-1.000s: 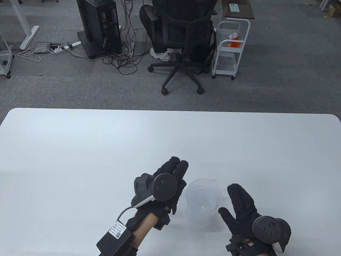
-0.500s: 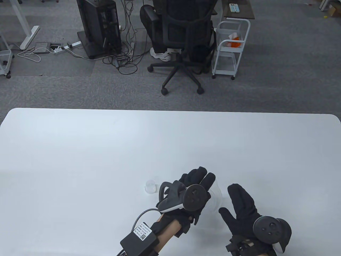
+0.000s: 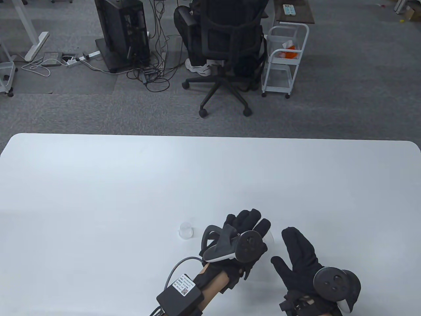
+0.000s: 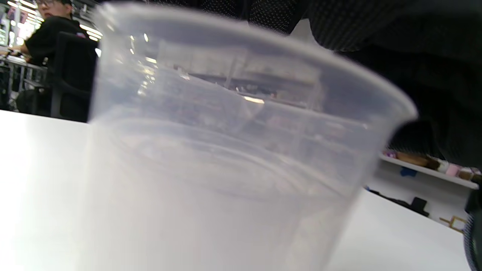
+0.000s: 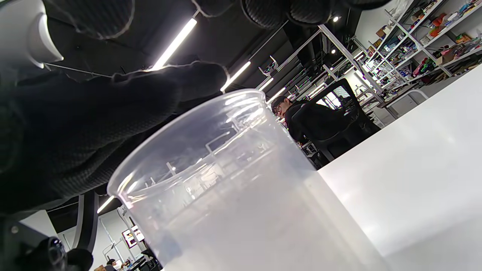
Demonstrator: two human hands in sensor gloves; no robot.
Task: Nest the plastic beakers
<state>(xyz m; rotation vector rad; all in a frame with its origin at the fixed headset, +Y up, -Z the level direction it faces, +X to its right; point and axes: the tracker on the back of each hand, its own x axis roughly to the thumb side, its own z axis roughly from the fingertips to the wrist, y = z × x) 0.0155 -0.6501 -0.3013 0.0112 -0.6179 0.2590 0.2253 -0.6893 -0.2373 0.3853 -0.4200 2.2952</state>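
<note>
A large clear plastic beaker (image 3: 270,237) stands near the table's front edge, with smaller beakers showing faintly nested inside it in the left wrist view (image 4: 226,169). My left hand (image 3: 250,220) lies over its mouth with fingers stretched out; it hides most of the beaker in the table view. In the right wrist view the left glove (image 5: 113,109) sits just above the beaker's rim (image 5: 244,195). One small clear beaker (image 3: 185,229) stands alone on the table to the left. My right hand (image 3: 291,250) is open with fingers spread, just right of the large beaker, apart from it.
The white table (image 3: 98,181) stretches wide to the left, right and far side. Beyond its far edge are an office chair with a seated person (image 3: 227,49), a white cart (image 3: 284,59) and a computer tower (image 3: 123,33).
My left hand moved right, from beside the large beaker to over its mouth, uncovering the small beaker on the table. The right hand stayed still.
</note>
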